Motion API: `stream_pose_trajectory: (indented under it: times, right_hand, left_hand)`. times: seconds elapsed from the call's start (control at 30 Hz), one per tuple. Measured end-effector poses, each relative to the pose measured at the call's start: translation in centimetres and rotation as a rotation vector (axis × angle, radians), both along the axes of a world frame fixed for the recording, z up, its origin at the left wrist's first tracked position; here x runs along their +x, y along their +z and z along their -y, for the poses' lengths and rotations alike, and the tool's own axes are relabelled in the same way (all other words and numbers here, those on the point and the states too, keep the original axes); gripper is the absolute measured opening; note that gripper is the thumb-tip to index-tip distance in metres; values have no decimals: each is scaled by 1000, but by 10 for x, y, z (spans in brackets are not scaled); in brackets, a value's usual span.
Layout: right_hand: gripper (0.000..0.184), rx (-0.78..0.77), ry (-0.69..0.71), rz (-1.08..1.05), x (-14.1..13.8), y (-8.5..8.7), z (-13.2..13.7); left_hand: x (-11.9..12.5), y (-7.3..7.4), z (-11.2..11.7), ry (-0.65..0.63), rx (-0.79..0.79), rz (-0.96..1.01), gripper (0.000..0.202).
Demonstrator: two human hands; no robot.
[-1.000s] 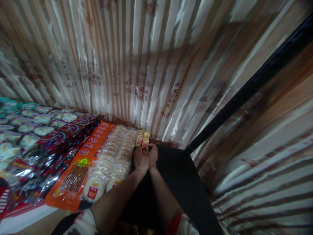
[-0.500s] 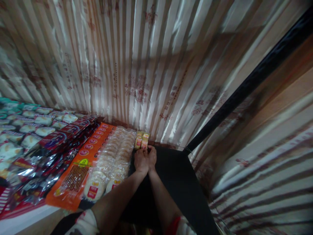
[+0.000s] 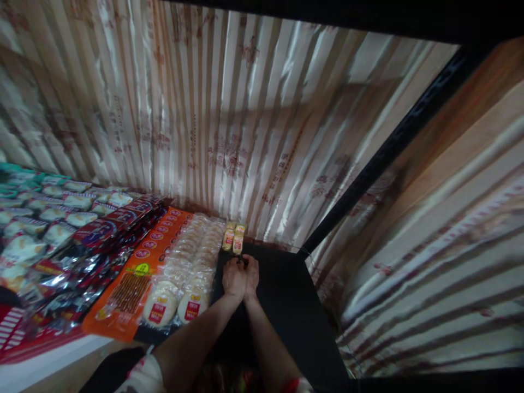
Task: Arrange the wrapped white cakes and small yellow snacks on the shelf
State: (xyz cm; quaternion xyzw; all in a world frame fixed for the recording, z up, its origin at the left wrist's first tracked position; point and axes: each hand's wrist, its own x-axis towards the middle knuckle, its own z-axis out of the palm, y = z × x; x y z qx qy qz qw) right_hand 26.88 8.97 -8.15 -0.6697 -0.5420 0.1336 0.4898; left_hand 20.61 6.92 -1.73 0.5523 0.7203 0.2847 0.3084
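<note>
My left hand [image 3: 234,277] and my right hand [image 3: 251,274] are side by side, touching, low over the black shelf [image 3: 282,305]. Both have their fingers curled inward with the tips partly hidden, and I see nothing held in them. Just beyond the fingers, two small yellow packets with red-and-white labels [image 3: 238,240] stand next to each other at the back, apart from my hands. Left of my hands lie two rows of round rice crackers in clear wrappers [image 3: 192,307], overlapping from front to back.
Left of the crackers are an orange pack of brown sticks [image 3: 130,292], dark red shiny packets [image 3: 102,229] and several white packets [image 3: 57,234]. Pleated printed sheeting [image 3: 229,109] hangs behind and at right. A black metal post [image 3: 368,174] rises at the shelf's right back corner.
Both hands have come away from the yellow packets, back toward me. The packets stay at the back of the shelf. The view has shifted a little, bringing a dark beam in at the top.
</note>
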Motion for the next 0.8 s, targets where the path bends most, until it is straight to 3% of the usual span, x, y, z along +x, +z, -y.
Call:
stream_pose_trajectory:
  times: [0.43, 0.8]
  right_hand:
    - [27, -69, 66, 73, -9, 16, 62]
    - [29, -94, 125, 90, -22, 26, 109]
  left_hand:
    - [-14, 1, 50, -56, -24, -35, 31]
    - [-33, 18, 96, -108, -64, -77, 29]
